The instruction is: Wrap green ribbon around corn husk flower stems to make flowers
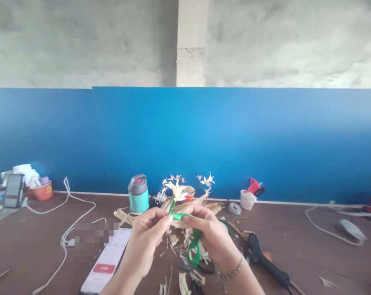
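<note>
My left hand [150, 229] pinches the green stem of a pale cream artificial flower [177, 191], whose petals stand upright above the fingers. Between thumb and fingers, my right hand [208, 227] grips a green tape [195, 250]. One end of the tape runs across to the stem at my left fingertips, and the rest hangs in a loop below my right hand. Under the hands lie scissors [187, 268] among pale husk scraps [174, 240]. More small cream flowers [207, 180] stand behind, by an orange-rimmed bowl [189, 193].
A phone [107, 262] lies at left, near a turquoise flask [139, 194]. On the right are a black glue gun [263, 260], a tape roll [234, 208] and a white cup [247, 199] of tools. White cables [69, 229] cross the left side. A blue partition [234, 139] closes off the back.
</note>
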A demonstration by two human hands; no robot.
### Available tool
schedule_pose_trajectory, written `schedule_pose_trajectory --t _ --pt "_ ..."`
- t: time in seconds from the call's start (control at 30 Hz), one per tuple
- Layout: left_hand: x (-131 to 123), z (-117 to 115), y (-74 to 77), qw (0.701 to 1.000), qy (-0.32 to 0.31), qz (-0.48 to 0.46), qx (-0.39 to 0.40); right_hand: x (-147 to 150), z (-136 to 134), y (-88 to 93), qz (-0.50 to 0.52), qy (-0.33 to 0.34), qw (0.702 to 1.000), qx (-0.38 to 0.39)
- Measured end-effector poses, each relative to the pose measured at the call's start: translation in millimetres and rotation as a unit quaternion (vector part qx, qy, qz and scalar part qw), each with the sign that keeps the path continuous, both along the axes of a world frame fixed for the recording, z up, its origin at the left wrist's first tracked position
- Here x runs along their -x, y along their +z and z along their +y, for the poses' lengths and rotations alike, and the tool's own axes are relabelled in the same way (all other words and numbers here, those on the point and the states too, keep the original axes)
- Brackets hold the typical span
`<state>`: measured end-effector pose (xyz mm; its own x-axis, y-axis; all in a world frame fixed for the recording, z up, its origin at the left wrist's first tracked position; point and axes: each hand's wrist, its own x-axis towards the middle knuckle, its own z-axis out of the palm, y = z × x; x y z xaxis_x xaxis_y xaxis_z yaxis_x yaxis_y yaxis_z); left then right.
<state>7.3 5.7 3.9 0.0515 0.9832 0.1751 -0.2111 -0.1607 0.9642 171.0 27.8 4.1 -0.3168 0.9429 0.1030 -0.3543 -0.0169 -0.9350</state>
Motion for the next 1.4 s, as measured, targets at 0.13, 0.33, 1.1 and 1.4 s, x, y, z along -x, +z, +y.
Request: schedule_pose_trajectory --t 0.13,0.33,1.1,1.4 --pt "2.9 -0.2 4.4 1.000 -0.012 0.016 0.017 -0.4 -2.3 4.9 -0.008 -0.024 1.000 -0.005" --pt "-2.5 -0.4 2.5 0.995 0.071 -0.075 0.009 13.7 -8.9 2.9 -0.010 -0.057 0.998 0.004" --pt "6.4 11.2 3.1 0.999 0.007 -0.023 0.031 -11.5 5.4 2.0 -0.146 -0.010 0.988 -0.055" --pt "-1.5 4.2 -5.5 0.952 -0.183 -0.115 0.215 4.2 0.8 -10.6 0.041 0.053 0.991 -0.115"
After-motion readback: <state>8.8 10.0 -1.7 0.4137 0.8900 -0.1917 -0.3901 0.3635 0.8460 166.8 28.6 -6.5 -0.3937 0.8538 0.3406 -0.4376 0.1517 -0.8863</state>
